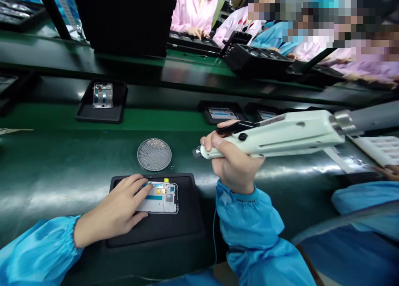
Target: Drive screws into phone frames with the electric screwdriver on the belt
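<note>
My left hand point(120, 207) lies on a phone frame point(163, 198) that rests in a black tray point(174, 225) at the near edge of the belt; its fingers are spread flat over the frame's left part. My right hand point(230, 163) is wrapped around a pale green electric screwdriver point(274, 135), held almost level above the belt, its tip pointing left and raised off the phone. A round metal screw dish point(154, 154) sits just behind the tray.
More black trays with phone frames point(102, 99) point(222, 112) stand on the far side of the green belt point(62, 169). A dark box point(127, 20) and a rail are behind. Other people in pink and blue coats work across the line; a blue-sleeved person point(364, 203) is at my right.
</note>
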A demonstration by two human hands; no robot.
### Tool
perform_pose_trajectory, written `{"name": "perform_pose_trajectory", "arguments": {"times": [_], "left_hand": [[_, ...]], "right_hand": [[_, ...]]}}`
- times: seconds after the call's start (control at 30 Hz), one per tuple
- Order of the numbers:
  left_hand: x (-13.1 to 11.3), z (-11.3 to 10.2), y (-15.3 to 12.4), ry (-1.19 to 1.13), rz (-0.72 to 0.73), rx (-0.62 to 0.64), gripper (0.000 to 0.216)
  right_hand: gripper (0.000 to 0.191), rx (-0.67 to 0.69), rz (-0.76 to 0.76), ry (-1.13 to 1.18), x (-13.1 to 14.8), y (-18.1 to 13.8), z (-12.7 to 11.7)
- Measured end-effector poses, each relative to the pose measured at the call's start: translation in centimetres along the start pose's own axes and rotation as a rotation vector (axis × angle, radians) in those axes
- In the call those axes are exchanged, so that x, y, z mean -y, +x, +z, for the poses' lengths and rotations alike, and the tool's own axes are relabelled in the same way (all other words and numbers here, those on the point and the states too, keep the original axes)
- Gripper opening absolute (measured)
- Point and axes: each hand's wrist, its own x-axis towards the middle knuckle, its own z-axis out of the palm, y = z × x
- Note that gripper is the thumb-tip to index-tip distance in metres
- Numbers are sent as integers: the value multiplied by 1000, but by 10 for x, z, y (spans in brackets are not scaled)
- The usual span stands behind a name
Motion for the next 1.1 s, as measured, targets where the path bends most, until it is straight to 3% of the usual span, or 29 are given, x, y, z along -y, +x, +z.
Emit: {"name": "perform_pose_trajectory", "arguments": {"times": [0.23,0.33,0.43,0.57,0.77,1.1], "left_hand": [[-1,-8,14,2,-48,56,74],[-13,-12,6,178,47,-30,57],[-22,-23,-5,362,252,-158,37],[-20,-41,-6,236,416,-185,27],[-12,-45,-1,69,436,-108,33],[-15,-41,0,57,458,-76,31]], "right_hand": [[20,25,-28,27,-2,-1,-6],[20,4,-15,-7,-2,-1,-7],[18,-17,-27,-29,-2,0,-7],[18,-26,-40,-1,-1,2,-5],[17,-33,-37,20,-3,3,-6],[18,-12,-71,-33,-10,2,-11]]}}
